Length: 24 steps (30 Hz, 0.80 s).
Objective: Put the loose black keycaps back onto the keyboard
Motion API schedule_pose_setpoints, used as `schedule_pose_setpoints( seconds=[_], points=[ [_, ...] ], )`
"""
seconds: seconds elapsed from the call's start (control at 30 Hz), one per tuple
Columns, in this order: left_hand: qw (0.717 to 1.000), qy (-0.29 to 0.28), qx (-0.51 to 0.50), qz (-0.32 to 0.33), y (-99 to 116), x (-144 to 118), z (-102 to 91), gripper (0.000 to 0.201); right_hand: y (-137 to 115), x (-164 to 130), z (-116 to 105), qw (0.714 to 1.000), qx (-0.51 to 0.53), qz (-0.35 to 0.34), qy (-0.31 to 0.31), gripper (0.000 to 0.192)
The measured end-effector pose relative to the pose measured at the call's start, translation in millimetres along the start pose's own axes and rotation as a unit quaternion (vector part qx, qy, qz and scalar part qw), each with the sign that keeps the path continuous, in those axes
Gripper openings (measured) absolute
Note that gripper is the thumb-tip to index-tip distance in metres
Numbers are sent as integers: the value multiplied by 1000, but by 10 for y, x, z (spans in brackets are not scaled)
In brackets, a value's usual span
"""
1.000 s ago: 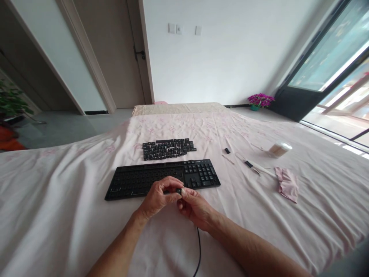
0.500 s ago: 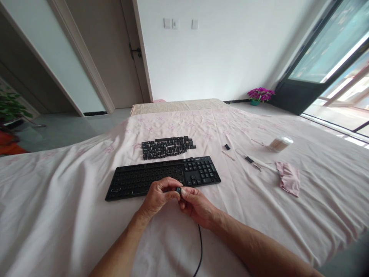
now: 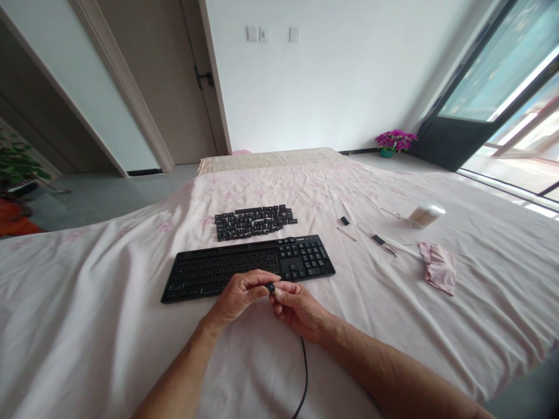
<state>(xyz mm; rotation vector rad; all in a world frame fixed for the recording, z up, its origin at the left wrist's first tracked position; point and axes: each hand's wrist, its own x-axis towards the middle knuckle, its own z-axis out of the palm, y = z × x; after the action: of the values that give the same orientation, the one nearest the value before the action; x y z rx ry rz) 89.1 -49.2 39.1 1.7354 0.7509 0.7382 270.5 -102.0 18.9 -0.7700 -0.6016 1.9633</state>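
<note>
A black keyboard [image 3: 218,269] lies on the pink sheet; most of its main keys are off, while the number pad keeps its caps. Behind it sits a cluster of loose black keycaps [image 3: 254,222]. Just in front of the keyboard my left hand [image 3: 239,297] and my right hand [image 3: 296,308] meet, both pinching one small black keycap [image 3: 271,287] between their fingertips. The keyboard's black cable [image 3: 303,372] runs toward me between my forearms.
To the right lie a small black piece [image 3: 345,220], thin sticks [image 3: 347,234], a slim tool [image 3: 384,242], a tub of cotton swabs [image 3: 423,215] and a crumpled pink cloth [image 3: 439,267]. The pink sheet [image 3: 87,302] covers a wide bed. A flower pot [image 3: 394,142] stands by the window.
My hands stay together on the small keycap, fingers shifting slightly. The view has tilted a little, so everything sits slightly higher in frame.
</note>
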Motion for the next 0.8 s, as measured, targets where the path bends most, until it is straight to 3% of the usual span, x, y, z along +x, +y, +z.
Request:
schedule_pose_setpoints(
  seconds=[0.23, 0.4, 0.57, 0.8],
  points=[
    [1000, -26, -5, -5, 65, 5, -6, 34, -22, -7, 9, 1000, 5, 7, 2, 23],
    [991, 26, -117, -54, 5, -12, 51, 37, -13, -9, 17, 1000, 11, -3, 0, 26],
    [990, 49, -130, -17, -38, -16, 79, 21, -11, -10, 13, 1000, 18, -6, -3, 24],
    [990, 77, -120, 6, -89, -19, 122, 17, -30, -17, 19, 1000, 8, -7, -9, 23]
  ],
)
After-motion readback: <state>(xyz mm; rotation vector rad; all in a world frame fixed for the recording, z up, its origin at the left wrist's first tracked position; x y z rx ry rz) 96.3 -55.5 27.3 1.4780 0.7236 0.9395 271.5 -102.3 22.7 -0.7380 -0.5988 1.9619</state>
